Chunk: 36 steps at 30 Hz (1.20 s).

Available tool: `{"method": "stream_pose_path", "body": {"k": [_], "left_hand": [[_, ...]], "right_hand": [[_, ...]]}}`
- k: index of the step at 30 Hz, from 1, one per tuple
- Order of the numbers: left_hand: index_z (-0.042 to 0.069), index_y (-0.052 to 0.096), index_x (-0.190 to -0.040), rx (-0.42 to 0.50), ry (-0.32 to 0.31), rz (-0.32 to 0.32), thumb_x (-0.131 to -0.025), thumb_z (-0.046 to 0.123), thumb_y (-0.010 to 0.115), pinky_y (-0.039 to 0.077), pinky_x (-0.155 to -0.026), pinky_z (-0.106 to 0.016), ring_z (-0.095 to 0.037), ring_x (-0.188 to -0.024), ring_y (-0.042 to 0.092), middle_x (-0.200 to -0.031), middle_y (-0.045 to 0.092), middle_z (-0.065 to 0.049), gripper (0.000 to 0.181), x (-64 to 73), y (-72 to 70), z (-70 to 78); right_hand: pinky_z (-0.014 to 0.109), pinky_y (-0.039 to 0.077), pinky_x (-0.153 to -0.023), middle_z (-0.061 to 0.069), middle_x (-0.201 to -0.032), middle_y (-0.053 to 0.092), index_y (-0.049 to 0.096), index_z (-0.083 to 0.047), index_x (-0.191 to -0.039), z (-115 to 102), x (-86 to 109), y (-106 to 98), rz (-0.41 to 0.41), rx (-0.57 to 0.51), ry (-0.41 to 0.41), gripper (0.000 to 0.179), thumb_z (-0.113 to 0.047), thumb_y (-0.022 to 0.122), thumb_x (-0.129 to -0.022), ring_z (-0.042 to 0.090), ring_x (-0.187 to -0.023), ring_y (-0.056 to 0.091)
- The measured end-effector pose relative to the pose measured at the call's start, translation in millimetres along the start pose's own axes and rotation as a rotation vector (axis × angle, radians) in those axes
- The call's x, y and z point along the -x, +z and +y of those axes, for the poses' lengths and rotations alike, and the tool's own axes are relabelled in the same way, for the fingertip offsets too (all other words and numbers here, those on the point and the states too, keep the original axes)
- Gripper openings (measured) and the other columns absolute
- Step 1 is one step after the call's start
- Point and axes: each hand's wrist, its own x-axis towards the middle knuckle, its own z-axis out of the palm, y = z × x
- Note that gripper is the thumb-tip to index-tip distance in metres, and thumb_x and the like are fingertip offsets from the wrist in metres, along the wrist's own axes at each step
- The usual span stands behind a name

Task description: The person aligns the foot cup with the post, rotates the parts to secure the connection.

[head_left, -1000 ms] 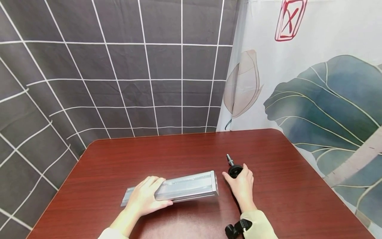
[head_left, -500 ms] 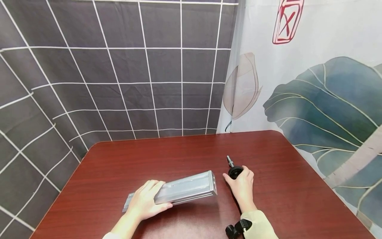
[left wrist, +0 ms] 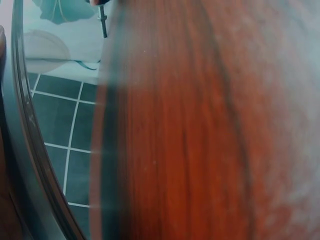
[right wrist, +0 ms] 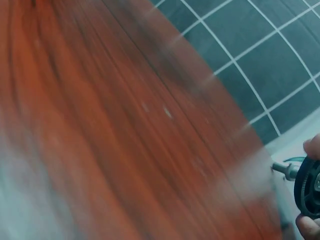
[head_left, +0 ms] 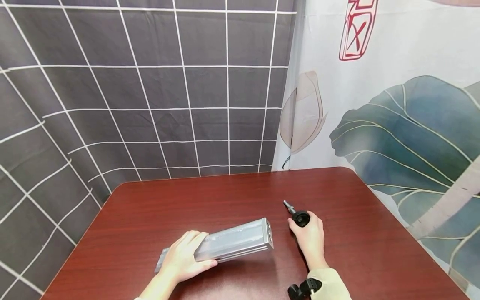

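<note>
My left hand [head_left: 183,258] grips a long silver aluminium profile [head_left: 236,239] from above, thumb along the near side. The profile slants up to the right, its end face turned toward the right hand; in the left wrist view only a dark strip of the profile [left wrist: 35,135] shows at the left. With thumb and fingers, my right hand [head_left: 311,243] pinches the round black base of a levelling foot [head_left: 301,218]. Its metal stud points away and to the left, apart from the profile. The right wrist view catches the levelling foot [right wrist: 307,187] at its right edge.
A reddish-brown wooden table [head_left: 210,200] lies beneath both hands. Behind it hang a dark gridded curtain [head_left: 206,87] and a white curtain [head_left: 330,37] with leaf prints. A black strap mount [head_left: 305,288] sits on the right wrist.
The right hand has shifted slightly right, and the levelling foot's stud has swung to point more leftward. The left hand keeps its grip on the profile. The head view has tilted slightly upward.
</note>
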Motion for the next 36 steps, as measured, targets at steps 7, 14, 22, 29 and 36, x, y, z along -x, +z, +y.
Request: {"method": "stream_pose_path", "body": {"k": [7,14,22,29,36], "left_hand": [[0.016,0.065,-0.104,-0.003,0.019,0.032,-0.056,0.056,0.079,0.049,-0.072,-0.031,-0.011,-0.089,0.057,-0.096,0.058,0.006,0.064,0.3,0.6,-0.8],[0.015,0.065,-0.105,-0.002,0.019,0.025,-0.055,0.057,0.078,0.049,-0.073,-0.031,-0.011,-0.089,0.057,-0.096,0.058,0.005,0.066,-0.8,0.5,-1.2],[0.014,0.065,-0.105,-0.011,0.036,0.028,-0.055,0.057,0.078,0.048,-0.075,-0.031,-0.012,-0.089,0.057,-0.096,0.059,0.005,0.067,-2.0,-0.3,-1.7],[0.012,0.064,-0.106,-0.001,0.058,0.026,-0.059,0.058,0.076,0.049,-0.075,-0.033,-0.014,-0.090,0.057,-0.096,0.059,0.003,0.067,-3.8,-2.1,-1.4],[0.012,0.064,-0.106,0.012,0.057,0.030,-0.063,0.061,0.073,0.049,-0.074,-0.032,-0.014,-0.090,0.057,-0.096,0.059,0.003,0.065,-3.3,0.1,-2.0]], "right_hand": [[0.053,0.039,-0.088,0.029,-0.107,0.056,0.055,0.007,-0.117,5,-1.1,-15,0.022,0.036,-0.047,0.059,-0.028,0.075,-0.074,0.044,-0.104,0.051],[0.051,0.042,-0.080,0.021,-0.091,0.062,0.061,0.002,-0.107,4,0.1,-27,0.034,0.024,-0.087,0.047,-0.027,0.076,-0.072,0.039,-0.093,0.057],[0.044,0.044,-0.079,0.011,-0.083,0.068,0.061,-0.002,-0.111,-1,1.4,-40,-0.006,-0.012,-0.044,0.046,-0.027,0.075,-0.075,0.027,-0.083,0.064],[0.011,0.040,-0.069,0.012,-0.091,0.068,0.060,-0.003,-0.116,-19,3.3,-59,-0.033,-0.115,0.001,0.045,-0.024,0.073,-0.078,-0.004,-0.071,0.058],[0.006,0.043,-0.068,0.008,-0.093,0.066,0.058,0.003,-0.117,-36,5.6,-83,-0.055,-0.284,-0.043,0.039,-0.009,0.070,-0.081,-0.011,-0.074,0.055]]}}
